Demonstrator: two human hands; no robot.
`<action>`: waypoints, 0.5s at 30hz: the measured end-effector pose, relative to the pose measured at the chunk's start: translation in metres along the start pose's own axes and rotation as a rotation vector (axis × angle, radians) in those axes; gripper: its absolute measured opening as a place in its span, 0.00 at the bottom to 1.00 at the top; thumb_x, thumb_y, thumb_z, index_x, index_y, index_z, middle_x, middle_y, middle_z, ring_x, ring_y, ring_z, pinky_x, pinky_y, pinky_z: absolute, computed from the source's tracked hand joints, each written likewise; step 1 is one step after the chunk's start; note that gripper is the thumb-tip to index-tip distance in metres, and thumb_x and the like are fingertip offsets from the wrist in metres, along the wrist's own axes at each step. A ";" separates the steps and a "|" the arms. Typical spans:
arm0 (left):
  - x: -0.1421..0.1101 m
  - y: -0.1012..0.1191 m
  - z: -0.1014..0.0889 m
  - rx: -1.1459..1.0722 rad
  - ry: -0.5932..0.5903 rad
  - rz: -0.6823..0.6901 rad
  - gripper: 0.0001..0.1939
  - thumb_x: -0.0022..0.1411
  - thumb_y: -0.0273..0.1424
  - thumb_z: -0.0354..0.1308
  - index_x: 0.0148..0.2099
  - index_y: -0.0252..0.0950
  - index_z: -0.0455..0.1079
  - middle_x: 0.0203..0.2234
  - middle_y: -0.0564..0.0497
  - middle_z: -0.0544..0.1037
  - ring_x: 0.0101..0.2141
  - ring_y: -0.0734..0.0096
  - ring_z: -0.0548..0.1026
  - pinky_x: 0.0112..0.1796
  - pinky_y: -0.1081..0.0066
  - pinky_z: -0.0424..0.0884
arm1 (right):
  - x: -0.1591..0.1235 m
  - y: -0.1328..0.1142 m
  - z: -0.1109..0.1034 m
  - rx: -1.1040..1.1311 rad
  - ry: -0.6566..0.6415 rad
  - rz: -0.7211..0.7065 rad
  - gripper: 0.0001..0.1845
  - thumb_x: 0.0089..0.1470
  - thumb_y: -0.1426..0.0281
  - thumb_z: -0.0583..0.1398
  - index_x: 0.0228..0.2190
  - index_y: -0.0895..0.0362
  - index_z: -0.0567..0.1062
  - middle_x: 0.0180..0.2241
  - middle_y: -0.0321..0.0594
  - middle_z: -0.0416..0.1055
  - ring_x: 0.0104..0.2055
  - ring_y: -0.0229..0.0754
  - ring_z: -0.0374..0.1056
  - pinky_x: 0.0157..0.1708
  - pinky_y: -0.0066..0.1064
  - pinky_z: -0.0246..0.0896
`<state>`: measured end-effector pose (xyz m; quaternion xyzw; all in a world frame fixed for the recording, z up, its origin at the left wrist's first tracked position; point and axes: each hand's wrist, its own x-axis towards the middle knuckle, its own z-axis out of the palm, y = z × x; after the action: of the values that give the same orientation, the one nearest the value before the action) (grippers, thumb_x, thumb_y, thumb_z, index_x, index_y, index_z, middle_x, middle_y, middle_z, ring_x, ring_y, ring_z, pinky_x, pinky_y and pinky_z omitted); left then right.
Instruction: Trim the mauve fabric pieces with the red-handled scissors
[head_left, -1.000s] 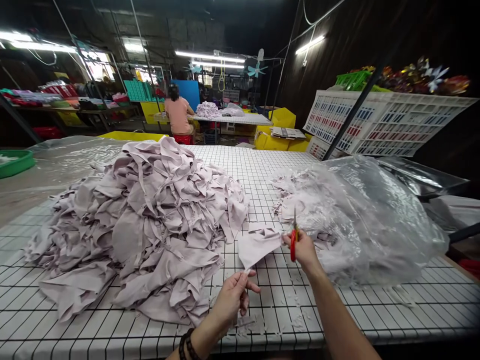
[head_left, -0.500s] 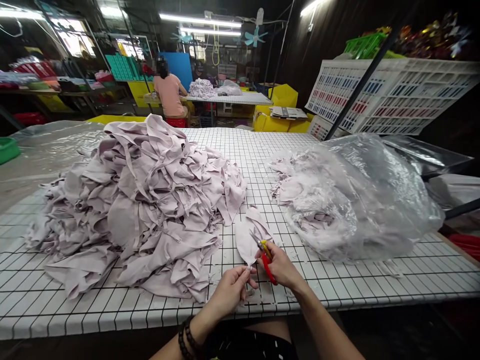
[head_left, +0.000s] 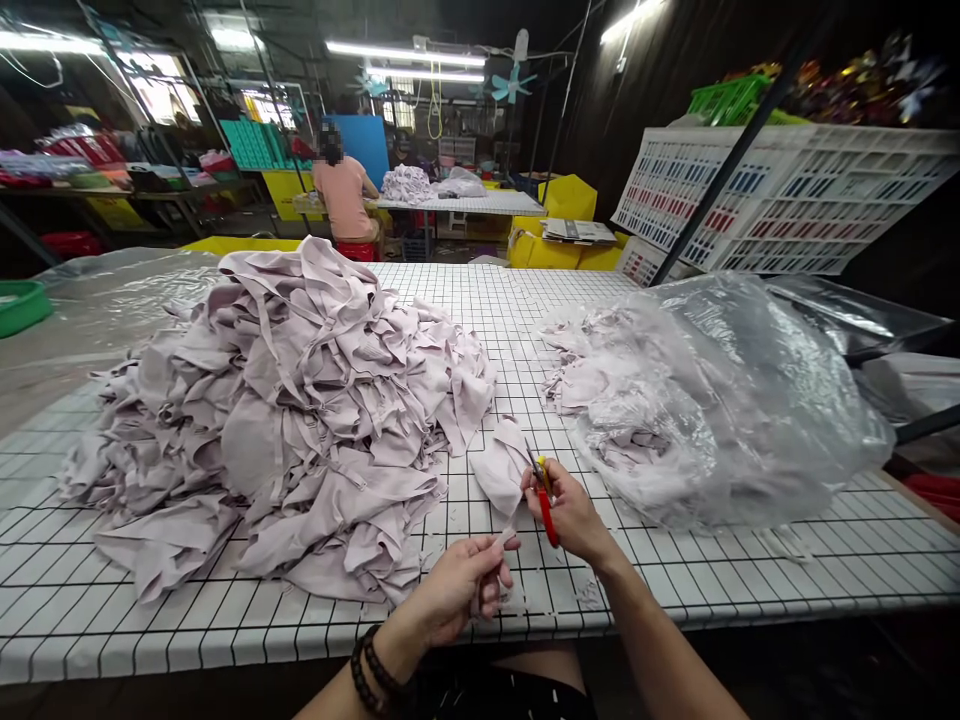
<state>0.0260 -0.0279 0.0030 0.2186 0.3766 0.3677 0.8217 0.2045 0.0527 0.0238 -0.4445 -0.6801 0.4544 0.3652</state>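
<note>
Forearms (head_left: 652, 622) angled inward, left hand (head_left: 463, 588) pinching, right hand (head_left: 570, 515) seemingly curled

green basin (head_left: 22, 312): cut at left edge | scissors (head_left: 548, 516): partly hidden by right fingers (head_left: 557, 478) | bagged cloth (head_left: 634, 447): hazy

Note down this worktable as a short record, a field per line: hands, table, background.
Left hand: pinching a pale strip
Right hand: holding scissors, fingertips beside a cloth piece
Table, left: cloth pile
Table, right: clear plastic bag with cloth inside
Table cover: white, black grid
Background: seated person, back turned
</note>
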 end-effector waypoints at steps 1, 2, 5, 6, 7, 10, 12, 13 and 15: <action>0.000 0.002 0.000 -0.147 -0.052 -0.097 0.21 0.59 0.40 0.58 0.48 0.28 0.68 0.22 0.55 0.70 0.14 0.87 0.56 0.15 0.83 0.51 | 0.000 -0.001 0.000 0.015 0.002 -0.010 0.05 0.51 0.70 0.57 0.34 0.54 0.66 0.31 0.35 0.68 0.30 0.36 0.64 0.31 0.27 0.61; 0.000 0.003 0.001 -0.277 -0.106 -0.191 0.23 0.60 0.41 0.57 0.49 0.27 0.68 0.23 0.54 0.69 0.14 0.88 0.54 0.14 0.84 0.48 | 0.000 -0.001 0.001 0.024 0.003 -0.017 0.05 0.52 0.70 0.57 0.34 0.54 0.66 0.32 0.35 0.68 0.30 0.36 0.64 0.32 0.27 0.61; 0.003 0.000 0.000 -0.521 -0.205 -0.373 0.26 0.62 0.45 0.53 0.50 0.25 0.66 0.20 0.56 0.67 0.11 0.89 0.51 0.11 0.84 0.41 | 0.000 -0.001 0.005 0.031 0.024 -0.019 0.05 0.52 0.68 0.57 0.33 0.54 0.66 0.33 0.36 0.68 0.31 0.37 0.64 0.32 0.27 0.61; 0.004 -0.003 -0.001 -0.563 -0.206 -0.380 0.25 0.63 0.44 0.53 0.51 0.27 0.65 0.19 0.58 0.66 0.11 0.89 0.50 0.11 0.84 0.40 | 0.000 0.000 0.006 0.029 0.034 -0.019 0.05 0.52 0.68 0.57 0.33 0.54 0.66 0.32 0.36 0.68 0.31 0.37 0.64 0.32 0.27 0.61; 0.005 -0.006 -0.001 -0.593 -0.196 -0.361 0.23 0.63 0.43 0.54 0.52 0.29 0.65 0.18 0.60 0.65 0.10 0.88 0.50 0.11 0.84 0.39 | 0.000 0.000 0.007 0.029 0.041 -0.021 0.05 0.52 0.67 0.58 0.33 0.54 0.67 0.31 0.35 0.68 0.30 0.37 0.63 0.31 0.27 0.60; 0.005 -0.015 0.000 -0.627 -0.144 -0.212 0.18 0.63 0.37 0.56 0.52 0.33 0.64 0.15 0.64 0.60 0.09 0.88 0.48 0.11 0.82 0.39 | -0.001 0.000 0.006 0.037 0.051 -0.032 0.06 0.52 0.67 0.58 0.33 0.54 0.67 0.30 0.34 0.66 0.28 0.36 0.62 0.30 0.27 0.59; 0.004 -0.015 0.002 -0.609 -0.113 -0.117 0.16 0.63 0.36 0.57 0.50 0.34 0.65 0.15 0.65 0.59 0.09 0.88 0.47 0.12 0.82 0.38 | -0.002 -0.001 0.003 0.041 0.067 -0.031 0.06 0.52 0.67 0.58 0.33 0.54 0.67 0.30 0.34 0.66 0.28 0.36 0.61 0.30 0.27 0.59; 0.002 -0.014 0.002 -0.582 -0.099 -0.083 0.16 0.63 0.37 0.57 0.50 0.35 0.66 0.15 0.64 0.60 0.09 0.89 0.46 0.12 0.82 0.38 | -0.004 -0.002 0.002 0.043 0.080 -0.027 0.06 0.52 0.67 0.58 0.33 0.54 0.67 0.30 0.34 0.66 0.28 0.36 0.61 0.30 0.27 0.59; 0.001 -0.010 0.003 -0.471 -0.072 -0.030 0.17 0.61 0.39 0.58 0.49 0.34 0.67 0.17 0.63 0.64 0.09 0.90 0.46 0.12 0.82 0.39 | -0.007 -0.002 0.000 0.052 0.104 -0.019 0.07 0.52 0.66 0.59 0.33 0.54 0.66 0.31 0.35 0.67 0.29 0.36 0.61 0.30 0.27 0.59</action>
<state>0.0334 -0.0341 -0.0015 0.0282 0.2541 0.4250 0.8683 0.2061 0.0453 0.0254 -0.4515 -0.6521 0.4449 0.4160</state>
